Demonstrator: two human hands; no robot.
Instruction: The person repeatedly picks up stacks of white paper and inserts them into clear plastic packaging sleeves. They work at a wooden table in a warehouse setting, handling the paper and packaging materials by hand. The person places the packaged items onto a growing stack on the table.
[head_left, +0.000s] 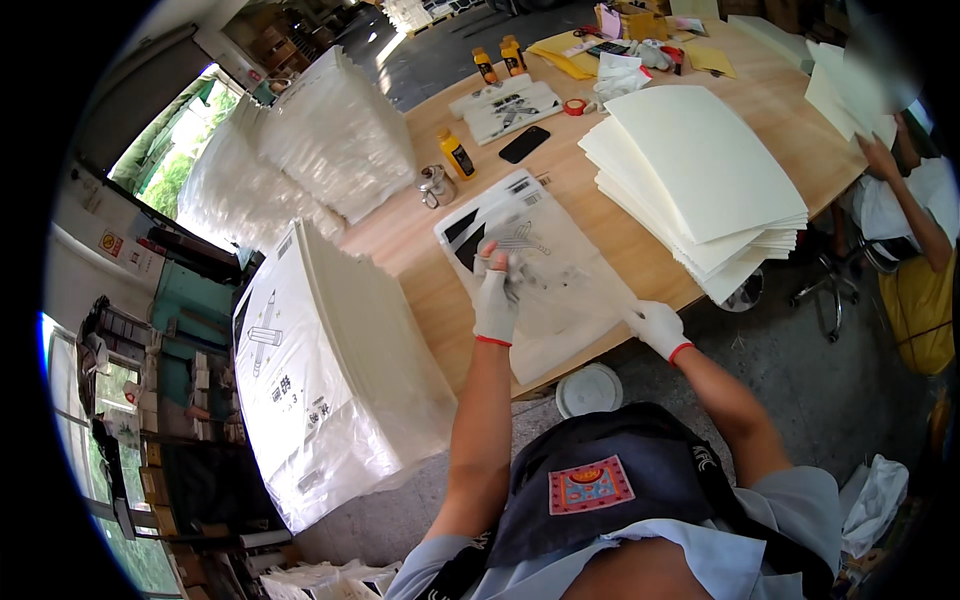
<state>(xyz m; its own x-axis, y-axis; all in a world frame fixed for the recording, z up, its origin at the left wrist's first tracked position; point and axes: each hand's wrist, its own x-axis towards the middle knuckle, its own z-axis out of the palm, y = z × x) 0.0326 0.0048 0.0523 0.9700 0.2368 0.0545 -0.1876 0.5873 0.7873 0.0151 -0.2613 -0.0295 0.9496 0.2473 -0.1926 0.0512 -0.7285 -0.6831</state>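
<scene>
A translucent plastic bag (570, 300) with dark print lies flat near the front edge of the table. My left hand (496, 300), in a white glove with bare fingertips and a red cuff, is over its left side. Those fingers are bent together against the film, partly blurred. At the bag's right edge my right hand (660, 328), gloved the same way, pinches the film, which creases toward it. A fanned stack of cream paper sheets (700, 170) lies to the right of the bag. To the left stands a tall stack of filled, printed bags (290, 370).
Beyond the bag are a black phone (525, 145), a yellow bottle (456, 155), a metal mug (435, 187) and folded printed bags (512, 112). Large wrapped stacks (335, 130) stand at the far left. Another person's hand (878, 157) holds sheets at the right. A white bucket (588, 390) sits below the table edge.
</scene>
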